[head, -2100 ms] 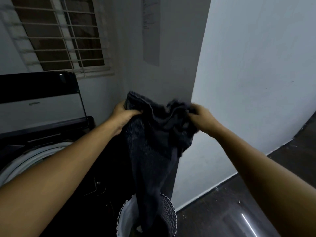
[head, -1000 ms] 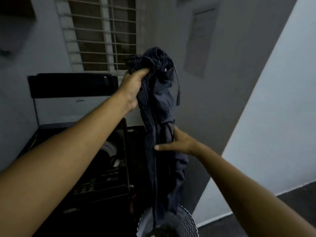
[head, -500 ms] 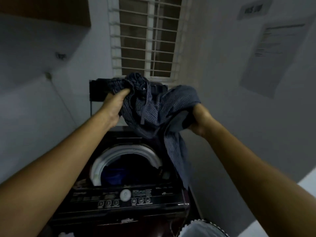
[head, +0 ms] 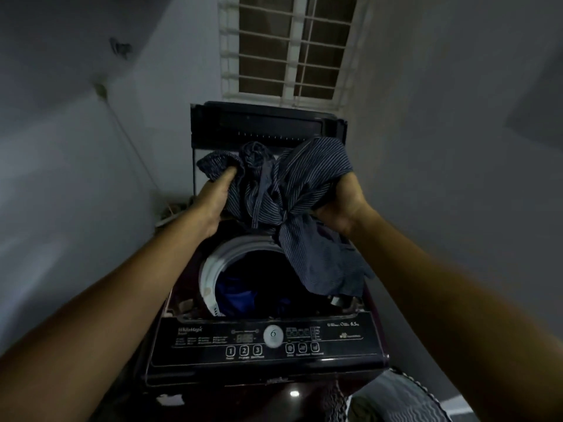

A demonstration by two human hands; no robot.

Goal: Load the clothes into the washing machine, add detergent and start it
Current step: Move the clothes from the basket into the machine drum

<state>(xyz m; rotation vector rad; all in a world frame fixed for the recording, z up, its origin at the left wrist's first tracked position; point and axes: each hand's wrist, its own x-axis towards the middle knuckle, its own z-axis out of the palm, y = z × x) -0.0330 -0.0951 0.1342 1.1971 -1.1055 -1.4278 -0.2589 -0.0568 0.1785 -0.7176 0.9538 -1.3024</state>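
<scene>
A dark top-loading washing machine (head: 210, 342) stands below me with its lid (head: 262, 126) raised at the back. Its white-rimmed drum (head: 213, 269) is open, and blue clothes (head: 234, 296) lie inside. I hold a dark blue pinstriped garment (head: 292, 190) bunched above the drum. My left hand (head: 213, 199) grips its left end and my right hand (head: 341, 205) grips its right end. A loose part of the cloth hangs down over the drum's right rim.
The control panel (head: 272, 336) with a round dial and numbered buttons faces me at the front. A laundry basket (head: 396, 397) with a wavy pattern sits at the lower right. Walls close in on both sides, and a barred window (head: 292, 47) is behind the machine.
My view has swung from the basket to the washing machine. Both hands have carried the striped garment from beside the machine to above the open drum and lowered it closer.
</scene>
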